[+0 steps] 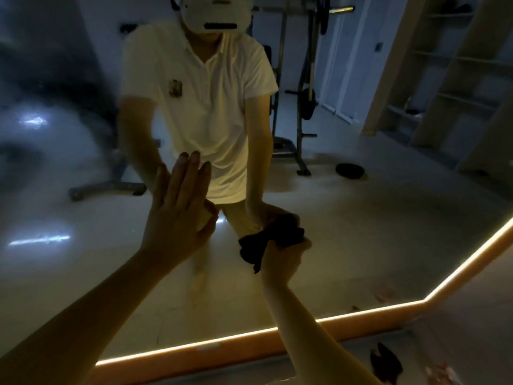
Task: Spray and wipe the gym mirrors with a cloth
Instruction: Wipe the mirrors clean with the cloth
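A large mirror with a lit orange strip along its lower edge fills the view and reflects me in a white shirt. My left hand lies flat against the glass, fingers straight and pointing up. My right hand grips a bunched dark cloth and holds it against the mirror, low and to the right of the left hand. No spray bottle is in view.
The glowing strip marks the mirror's bottom and angled right edge. Below it, at the lower right, a dark object lies on the floor. Reflected in the glass are a weight rack, a bench and wooden shelving.
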Tool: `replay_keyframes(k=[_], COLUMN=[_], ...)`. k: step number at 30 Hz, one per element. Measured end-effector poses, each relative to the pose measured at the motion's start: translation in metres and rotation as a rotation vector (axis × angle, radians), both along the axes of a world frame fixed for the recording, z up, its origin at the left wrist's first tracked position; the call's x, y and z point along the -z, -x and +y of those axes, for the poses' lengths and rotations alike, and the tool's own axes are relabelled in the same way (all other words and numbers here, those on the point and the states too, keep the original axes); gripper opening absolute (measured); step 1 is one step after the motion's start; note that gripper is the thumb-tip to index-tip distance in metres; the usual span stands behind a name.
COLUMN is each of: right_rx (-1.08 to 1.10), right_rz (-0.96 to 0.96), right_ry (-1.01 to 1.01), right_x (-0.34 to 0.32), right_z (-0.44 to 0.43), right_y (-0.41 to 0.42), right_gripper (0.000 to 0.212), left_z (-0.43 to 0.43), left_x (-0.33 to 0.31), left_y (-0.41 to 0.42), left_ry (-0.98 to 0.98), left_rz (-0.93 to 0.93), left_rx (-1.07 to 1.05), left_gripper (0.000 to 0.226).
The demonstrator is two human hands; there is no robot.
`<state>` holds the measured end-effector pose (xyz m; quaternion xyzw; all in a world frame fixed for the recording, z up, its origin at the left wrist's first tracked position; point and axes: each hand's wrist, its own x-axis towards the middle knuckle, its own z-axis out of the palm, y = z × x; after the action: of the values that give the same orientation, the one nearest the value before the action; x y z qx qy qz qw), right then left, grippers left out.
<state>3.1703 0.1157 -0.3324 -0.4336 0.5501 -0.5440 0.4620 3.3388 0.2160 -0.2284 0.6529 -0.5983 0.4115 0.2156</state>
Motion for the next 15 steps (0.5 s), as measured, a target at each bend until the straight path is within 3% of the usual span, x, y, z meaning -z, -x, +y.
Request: replay_keyframes(k=[9, 15], right_rx=[-0.278, 0.026], right_rz=[0.126, 0.120], right_ry=[0.322, 0.495], right_x=[-0.020, -0.103], right_z=[0.064, -0.006], right_y=[-0.050, 0.006], right_gripper=[0.036, 0.044], left_z=[0.051, 0.070], left_x=[0.001, -0.012], left_y=[-0.028, -0.057], left_ry=[-0.010, 0.032], left_rz=[0.028, 0.052], left_rx=[0.018, -0.008], left_gripper=[0.080, 0.074])
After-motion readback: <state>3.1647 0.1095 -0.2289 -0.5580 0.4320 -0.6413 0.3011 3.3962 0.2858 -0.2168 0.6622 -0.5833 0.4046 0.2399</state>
